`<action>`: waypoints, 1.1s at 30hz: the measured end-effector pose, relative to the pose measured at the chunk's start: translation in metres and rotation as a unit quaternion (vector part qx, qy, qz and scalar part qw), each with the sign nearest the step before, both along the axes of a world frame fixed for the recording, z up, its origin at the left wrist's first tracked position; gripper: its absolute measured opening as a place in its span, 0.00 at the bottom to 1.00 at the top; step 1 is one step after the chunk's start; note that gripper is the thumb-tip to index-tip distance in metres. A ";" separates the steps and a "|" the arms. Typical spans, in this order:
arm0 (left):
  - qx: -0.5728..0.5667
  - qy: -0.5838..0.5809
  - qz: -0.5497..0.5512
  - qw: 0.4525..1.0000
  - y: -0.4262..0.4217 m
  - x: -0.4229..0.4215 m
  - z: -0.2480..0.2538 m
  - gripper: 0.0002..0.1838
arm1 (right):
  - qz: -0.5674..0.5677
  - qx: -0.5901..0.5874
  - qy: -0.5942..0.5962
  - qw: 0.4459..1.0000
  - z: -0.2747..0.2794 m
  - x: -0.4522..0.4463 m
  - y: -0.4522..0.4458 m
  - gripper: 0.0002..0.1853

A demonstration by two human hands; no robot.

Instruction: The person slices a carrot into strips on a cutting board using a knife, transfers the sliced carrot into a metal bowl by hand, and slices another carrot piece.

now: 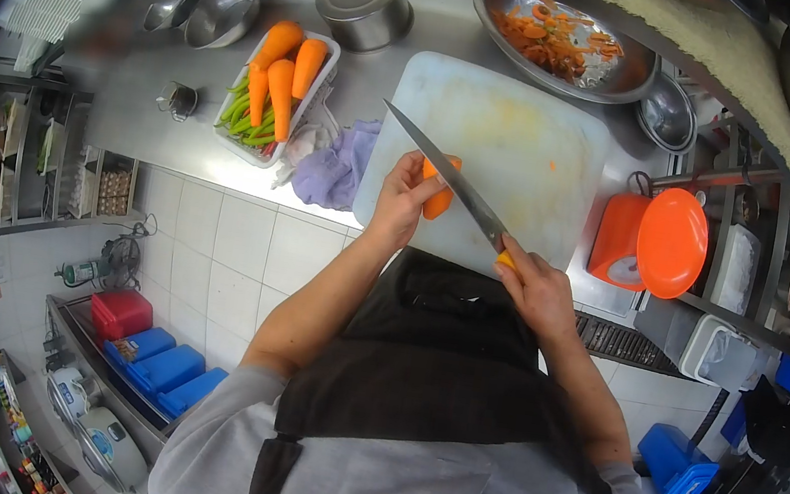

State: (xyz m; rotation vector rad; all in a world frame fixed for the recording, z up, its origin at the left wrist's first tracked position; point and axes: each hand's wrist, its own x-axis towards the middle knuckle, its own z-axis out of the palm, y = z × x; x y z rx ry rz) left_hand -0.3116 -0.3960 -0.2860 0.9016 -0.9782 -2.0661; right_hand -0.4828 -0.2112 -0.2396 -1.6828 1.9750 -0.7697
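Note:
My left hand (406, 198) grips a piece of carrot (438, 203) over the near left part of the white cutting board (515, 112). In my right hand (540, 293) is the yellow handle of a long kitchen knife (455, 181), its blade slanting up and left across the carrot, the tip past the board's left edge. Whether the blade touches the carrot I cannot tell. Left of the board, a white basket (250, 155) holds several whole carrots (279, 89) and green chillies (255, 134). A purple cloth (337, 170) lies between basket and board.
A metal bowl (629, 90) with carrot scraps (555, 42) stands behind the board. To the right are an orange container (618, 233) and an orange lid (672, 244). A lidded steel pot (363, 8) and metal bowls (224, 13) stand at the back left. Another person (784, 423) is at far right.

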 end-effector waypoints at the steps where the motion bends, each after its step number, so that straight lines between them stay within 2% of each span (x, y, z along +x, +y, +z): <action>1: -0.022 -0.014 0.007 1.000 0.001 -0.001 0.000 0.24 | -0.006 0.003 -0.002 1.000 0.002 0.001 0.001 0.22; 9: -0.032 -0.035 0.000 0.999 0.008 -0.005 -0.008 0.26 | -0.031 -0.007 -0.036 0.999 -0.016 0.002 -0.008 0.21; 12: -0.012 -0.022 -0.024 0.999 0.017 -0.007 -0.005 0.26 | -0.052 -0.014 -0.107 0.993 -0.024 -0.004 -0.023 0.20; 14: -0.002 -0.008 -0.040 0.999 0.021 -0.009 0.002 0.25 | -0.092 0.081 -0.149 0.981 -0.021 -0.009 -0.027 0.20; 16: 0.109 0.075 -0.046 0.990 0.017 -0.011 0.011 0.22 | -0.088 0.051 -0.142 0.985 -0.014 -0.011 -0.022 0.21; 18: 0.138 0.072 -0.047 0.987 0.011 -0.010 0.009 0.21 | -0.079 0.026 -0.137 0.987 -0.014 -0.009 -0.012 0.21; 19: 0.166 0.072 -0.050 0.982 0.007 -0.009 0.008 0.21 | -0.058 -0.005 -0.099 0.993 -0.017 -0.010 -0.006 0.22; 20: 0.164 0.072 -0.048 0.983 0.005 -0.009 0.006 0.21 | -0.038 -0.036 -0.060 0.997 -0.019 -0.010 -0.002 0.22; 23: 0.175 0.082 -0.037 0.980 0.005 -0.010 0.002 0.19 | -0.020 -0.019 -0.027 0.999 -0.015 -0.007 0.007 0.24; 33: 0.196 0.067 -0.031 0.978 0.011 -0.017 0.005 0.17 | -0.035 -0.037 -0.007 0.999 -0.030 -0.007 -0.008 0.24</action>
